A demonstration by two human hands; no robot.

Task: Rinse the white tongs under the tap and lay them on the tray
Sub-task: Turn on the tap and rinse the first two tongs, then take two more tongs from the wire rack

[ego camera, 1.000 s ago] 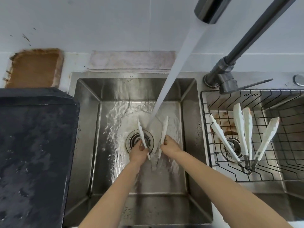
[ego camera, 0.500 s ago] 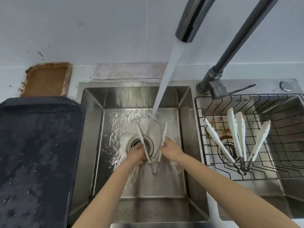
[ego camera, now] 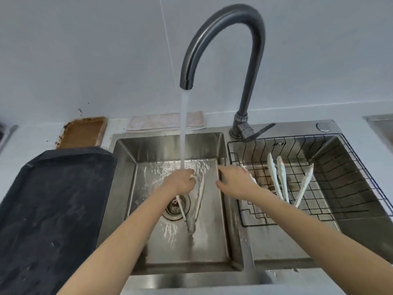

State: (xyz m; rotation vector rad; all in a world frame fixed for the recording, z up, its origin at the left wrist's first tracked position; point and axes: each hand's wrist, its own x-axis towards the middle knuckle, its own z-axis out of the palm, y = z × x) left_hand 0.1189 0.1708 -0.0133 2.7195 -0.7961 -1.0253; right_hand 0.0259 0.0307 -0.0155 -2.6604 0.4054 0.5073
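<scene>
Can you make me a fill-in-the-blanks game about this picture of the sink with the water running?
1. The tongs under the running water are held by the ____ hand.
2. The right hand is open and holds ____.
3. More white tongs lie in the black wire ____ in the right-hand sink.
4. The big tray left of the sink is coloured ____.

Missing words: left; nothing; basket; black
</scene>
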